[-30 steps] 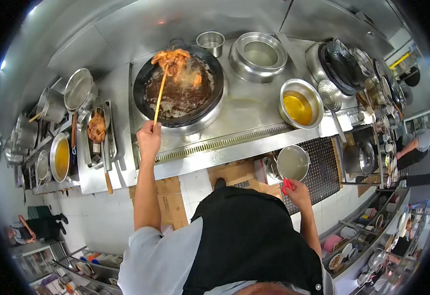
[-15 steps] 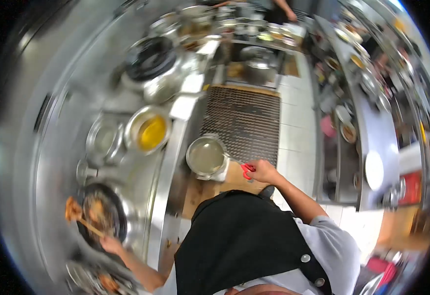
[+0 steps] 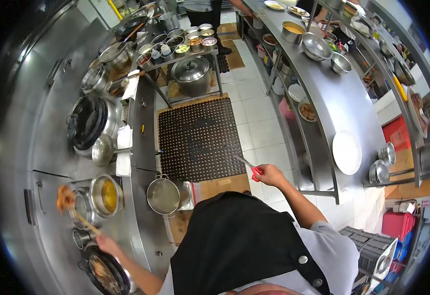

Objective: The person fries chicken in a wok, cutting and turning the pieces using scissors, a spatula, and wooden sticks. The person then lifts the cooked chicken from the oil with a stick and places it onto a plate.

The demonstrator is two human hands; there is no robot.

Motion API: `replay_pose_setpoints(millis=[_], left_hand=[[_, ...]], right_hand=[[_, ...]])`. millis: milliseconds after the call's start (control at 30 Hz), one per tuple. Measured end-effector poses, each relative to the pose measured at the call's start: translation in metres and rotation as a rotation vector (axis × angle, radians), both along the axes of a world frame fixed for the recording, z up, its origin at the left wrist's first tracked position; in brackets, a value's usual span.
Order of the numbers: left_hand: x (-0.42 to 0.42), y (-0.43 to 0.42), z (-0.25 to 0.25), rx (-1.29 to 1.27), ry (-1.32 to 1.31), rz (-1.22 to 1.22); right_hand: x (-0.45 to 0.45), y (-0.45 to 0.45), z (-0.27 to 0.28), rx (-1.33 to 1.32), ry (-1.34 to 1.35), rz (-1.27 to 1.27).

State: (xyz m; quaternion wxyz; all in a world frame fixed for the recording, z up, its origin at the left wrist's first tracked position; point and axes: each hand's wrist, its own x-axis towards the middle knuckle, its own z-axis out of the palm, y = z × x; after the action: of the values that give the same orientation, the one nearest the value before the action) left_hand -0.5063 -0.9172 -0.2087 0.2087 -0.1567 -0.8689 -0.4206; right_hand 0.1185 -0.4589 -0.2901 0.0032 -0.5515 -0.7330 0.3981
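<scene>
My left hand (image 3: 108,244) is closed on a long wooden stick (image 3: 86,223). At the stick's far end hangs a browned, fried piece of meat (image 3: 66,197), slightly blurred, beside a metal pot. Below that hand a black wok (image 3: 104,273) holds dark oil with more food in it. My right hand (image 3: 270,175) grips red-handled scissors (image 3: 256,173), their blades pointing left over the black floor mat (image 3: 200,137). A bowl of yellow oil (image 3: 108,196) sits on the stove counter, right of the meat.
A pot of cloudy liquid (image 3: 163,195) stands low beside the counter. Ahead are a lidded pot (image 3: 191,73) and a rack of ingredient bowls (image 3: 181,48). On the right, a steel table (image 3: 323,105) carries a white plate (image 3: 346,152). Another person (image 3: 201,11) stands at the top.
The view has swung right, bringing the aisle and steel table into sight. The meat has come away from over the wok, still on the stick. The scissors have moved away from the low pot.
</scene>
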Motion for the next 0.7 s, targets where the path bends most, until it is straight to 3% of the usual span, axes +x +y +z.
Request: replay_pose_setpoints(millis=[67,133,200,267,300,367,433,633,700], left_hand=[[0.009,0.073,-0.023,0.015,0.082,-0.178],[0.042,0.158,-0.026,-0.036,-0.101,-0.174],[0.027,0.223,-0.089,0.039,-0.183,-0.378],[0.085,0.311,-0.067,0.049,-0.305,-0.477],[0.117,0.359,-0.056,0.047,-0.415,-0.544],[0.149,0.439,-0.063,0.043,-0.432,-0.678],[0.179,0.517,-0.062,-0.111,-0.286,-0.803],[0.249,0.767,-0.084,-0.063,-0.600,-1.128],[0.267,0.852,-0.080,-0.072,-0.424,-1.261]], right_hand=[[0.023,0.012,-0.015,-0.007,0.025,-0.038],[0.046,0.022,-0.028,-0.025,0.042,-0.105],[0.066,0.025,-0.048,-0.028,0.109,-0.180],[0.086,0.029,-0.048,-0.026,0.133,-0.257],[0.086,0.035,-0.013,-0.094,0.033,-0.284],[0.099,0.047,-0.012,-0.107,0.021,-0.349],[0.112,0.064,-0.014,-0.054,0.098,-0.433],[0.127,0.171,-0.020,-0.062,0.189,-0.648],[0.126,0.220,-0.014,-0.116,0.205,-0.690]])
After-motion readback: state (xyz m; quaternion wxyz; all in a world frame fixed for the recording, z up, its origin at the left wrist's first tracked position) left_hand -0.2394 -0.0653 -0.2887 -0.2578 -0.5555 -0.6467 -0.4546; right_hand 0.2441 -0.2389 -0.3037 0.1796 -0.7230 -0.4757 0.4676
